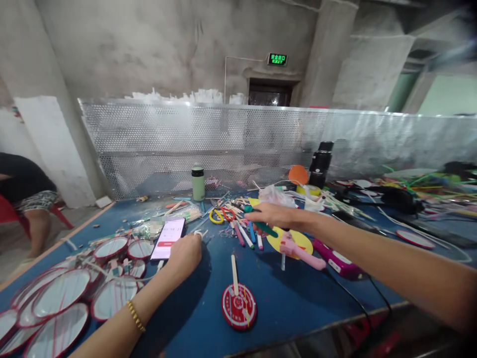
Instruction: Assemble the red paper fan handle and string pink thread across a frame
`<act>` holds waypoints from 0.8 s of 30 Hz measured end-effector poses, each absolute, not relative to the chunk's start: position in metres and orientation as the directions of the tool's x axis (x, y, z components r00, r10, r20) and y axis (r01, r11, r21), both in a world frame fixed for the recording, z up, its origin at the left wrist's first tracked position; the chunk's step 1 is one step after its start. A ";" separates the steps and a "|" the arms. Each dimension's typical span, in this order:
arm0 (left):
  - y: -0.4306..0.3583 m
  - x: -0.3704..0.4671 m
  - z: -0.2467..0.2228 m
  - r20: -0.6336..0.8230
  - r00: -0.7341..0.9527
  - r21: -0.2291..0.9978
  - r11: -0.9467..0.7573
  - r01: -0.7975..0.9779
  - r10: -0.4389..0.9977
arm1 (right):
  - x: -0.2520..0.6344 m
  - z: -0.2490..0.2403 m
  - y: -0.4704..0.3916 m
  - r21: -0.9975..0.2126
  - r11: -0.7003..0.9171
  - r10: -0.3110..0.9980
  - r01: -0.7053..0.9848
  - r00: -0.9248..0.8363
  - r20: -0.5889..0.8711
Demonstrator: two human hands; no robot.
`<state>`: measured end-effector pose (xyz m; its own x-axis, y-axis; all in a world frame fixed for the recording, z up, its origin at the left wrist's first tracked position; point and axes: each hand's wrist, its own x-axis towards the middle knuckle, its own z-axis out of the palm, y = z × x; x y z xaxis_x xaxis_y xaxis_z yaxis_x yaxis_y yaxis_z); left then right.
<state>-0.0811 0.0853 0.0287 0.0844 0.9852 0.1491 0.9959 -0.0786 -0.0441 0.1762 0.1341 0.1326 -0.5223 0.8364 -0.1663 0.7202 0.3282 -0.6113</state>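
Note:
My left hand (186,254) is closed in a pinch on a small whitish piece (200,233), just right of a lit phone (168,238). My right hand (272,216) holds a dark green tool (265,228) above several markers (242,233). Under my right forearm, a pink glue gun (301,252) lies over a yellow disc (276,241). Near the front edge of the blue table (201,318), a red round disc (239,311) lies flat with a wooden stick (234,273) on it, touched by neither hand.
White discs with red rims (61,293) pile up at the left. A green bottle (198,185) and a black bottle (321,164) stand before the perforated metal screen (167,129). A purple device (337,261) with cables lies at the right. Someone sits at far left (26,179).

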 end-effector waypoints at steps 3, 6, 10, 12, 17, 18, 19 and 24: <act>0.094 -0.078 0.028 0.156 0.097 -0.078 -0.086 0.993 0.983 | 0.184 0.138 0.150 -0.538 0.345 0.877 0.769 -0.468 -0.107; 0.099 -0.073 0.025 0.173 0.119 -0.115 -0.100 0.988 0.978 | 0.177 0.134 0.178 -0.431 0.324 0.916 0.842 -0.393 -0.080; 0.095 -0.057 0.023 0.248 0.174 -0.164 -0.136 0.977 0.953 | 0.158 0.117 0.225 -0.282 0.271 0.952 0.920 -0.299 -0.062; 0.090 -0.049 0.024 0.274 0.214 -0.175 -0.170 0.970 0.938 | 0.148 0.105 0.249 -0.224 0.258 0.959 0.940 -0.277 -0.054; 0.086 -0.046 0.021 0.265 0.269 -0.164 -0.231 0.959 0.926 | 0.133 0.077 0.295 -0.096 0.258 0.965 0.961 -0.262 -0.032; 0.087 -0.049 0.019 0.258 0.272 -0.161 -0.236 0.958 0.927 | 0.130 0.073 0.302 -0.072 0.256 0.966 0.964 -0.258 -0.025; 0.088 -0.053 0.018 0.253 0.275 -0.159 -0.240 0.958 0.928 | 0.128 0.069 0.307 -0.047 0.251 0.968 0.967 -0.252 -0.016; 0.091 -0.065 0.015 0.238 0.299 -0.160 -0.267 0.950 0.924 | 0.119 0.058 0.320 0.063 0.249 0.966 0.966 -0.253 0.058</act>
